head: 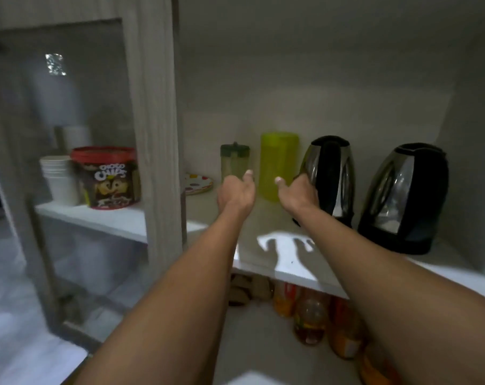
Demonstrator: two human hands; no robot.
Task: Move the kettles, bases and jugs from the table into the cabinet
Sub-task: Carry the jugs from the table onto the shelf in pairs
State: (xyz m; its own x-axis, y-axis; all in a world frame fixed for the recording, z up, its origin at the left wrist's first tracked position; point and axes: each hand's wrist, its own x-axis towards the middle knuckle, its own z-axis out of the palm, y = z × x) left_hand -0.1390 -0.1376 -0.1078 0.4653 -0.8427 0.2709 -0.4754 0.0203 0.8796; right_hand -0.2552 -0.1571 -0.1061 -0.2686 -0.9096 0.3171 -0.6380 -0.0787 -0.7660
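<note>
On cabinet shelf (291, 262): two kettles (330, 176) (405, 195) toward right end, green jug (277, 162) at back centre; left hand (235, 191) and right hand (298, 193) flank jug, both loosely open, gripping nothing; right hand touches near kettle; table unseen, so remaining items cannot be judged.

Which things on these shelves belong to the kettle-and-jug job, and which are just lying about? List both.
Job: left kettle, right kettle, green jug, small lidded jug.
Lying about: Choco Chips tub, paper cups, dotted plate, bottles below.

Both arms outstretched, grips (236, 191) (298, 193) unclenched
</note>
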